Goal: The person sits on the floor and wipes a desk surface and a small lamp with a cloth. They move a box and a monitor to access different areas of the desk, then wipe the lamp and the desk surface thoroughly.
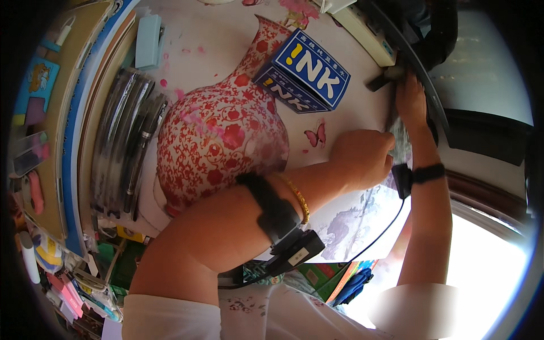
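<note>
My left hand (362, 158) reaches across the table, its fingers curled closed. Its fingertips meet a crinkled, clear plastic-like thing (401, 145), and what they pinch is hidden. Farther off, beside the dark panel's edge, my right hand (411, 102) is closed, with its fingers partly hidden. A short dark cylinder-like piece (385, 79) lies against its fingertips; whether the hand grips it is unclear. Left of both hands stands a blue ink box (311, 71) with white and yellow lettering. Black bands with small devices and a cable sit on both my forearms.
The tabletop cover carries a red-patterned vase print (221, 136) and a pink butterfly print (315, 135). Several pens in clear sleeves (122, 141) lie at left beside stacked boards (73, 153). A light blue block (148, 42) lies behind them. A dark panel (422, 62) borders the right.
</note>
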### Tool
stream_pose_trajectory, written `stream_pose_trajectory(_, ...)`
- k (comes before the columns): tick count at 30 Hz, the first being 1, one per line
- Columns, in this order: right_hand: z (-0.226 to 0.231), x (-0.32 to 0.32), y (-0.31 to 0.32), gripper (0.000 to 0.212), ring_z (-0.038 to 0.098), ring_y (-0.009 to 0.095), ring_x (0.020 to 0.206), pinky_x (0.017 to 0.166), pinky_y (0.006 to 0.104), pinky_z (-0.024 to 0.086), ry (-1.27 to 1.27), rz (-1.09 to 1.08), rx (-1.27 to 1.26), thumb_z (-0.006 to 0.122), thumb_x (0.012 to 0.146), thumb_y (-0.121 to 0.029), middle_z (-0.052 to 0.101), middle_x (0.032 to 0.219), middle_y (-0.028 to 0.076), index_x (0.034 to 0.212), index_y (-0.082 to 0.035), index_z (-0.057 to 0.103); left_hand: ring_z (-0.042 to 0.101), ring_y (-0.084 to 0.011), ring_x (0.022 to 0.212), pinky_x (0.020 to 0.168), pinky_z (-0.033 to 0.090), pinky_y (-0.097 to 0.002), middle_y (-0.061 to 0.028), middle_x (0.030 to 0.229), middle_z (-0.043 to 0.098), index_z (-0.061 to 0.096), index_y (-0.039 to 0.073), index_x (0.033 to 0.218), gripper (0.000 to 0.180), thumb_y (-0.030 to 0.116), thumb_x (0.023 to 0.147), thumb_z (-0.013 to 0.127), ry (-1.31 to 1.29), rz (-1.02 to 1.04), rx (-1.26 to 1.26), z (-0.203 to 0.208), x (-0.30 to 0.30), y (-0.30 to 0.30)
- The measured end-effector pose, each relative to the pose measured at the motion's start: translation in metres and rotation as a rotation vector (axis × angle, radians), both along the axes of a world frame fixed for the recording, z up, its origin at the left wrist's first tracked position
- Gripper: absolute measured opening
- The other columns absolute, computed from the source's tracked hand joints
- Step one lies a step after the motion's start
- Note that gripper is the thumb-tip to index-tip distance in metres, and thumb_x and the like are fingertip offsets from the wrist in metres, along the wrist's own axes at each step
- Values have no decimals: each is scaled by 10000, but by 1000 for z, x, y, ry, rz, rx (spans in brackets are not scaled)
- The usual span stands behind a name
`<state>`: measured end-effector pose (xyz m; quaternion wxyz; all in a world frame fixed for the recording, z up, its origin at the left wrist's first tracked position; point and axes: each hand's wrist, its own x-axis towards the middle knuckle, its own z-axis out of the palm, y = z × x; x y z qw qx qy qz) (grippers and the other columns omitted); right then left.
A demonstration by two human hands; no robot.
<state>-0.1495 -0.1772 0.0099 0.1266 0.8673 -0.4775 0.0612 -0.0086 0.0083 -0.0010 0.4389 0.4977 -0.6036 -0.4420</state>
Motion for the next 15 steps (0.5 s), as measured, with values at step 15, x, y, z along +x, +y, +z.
stream_pose_trajectory(15,-10,30,-45,399,410,345,1195,998,431,336,302,-264,100,391,885,-189,441,1277,206,1249,-34,441,622,-254,704,630,473,-349,-110,748,630,577,22,980,222,133,788,578,128,-67,-25,2,-1,1)
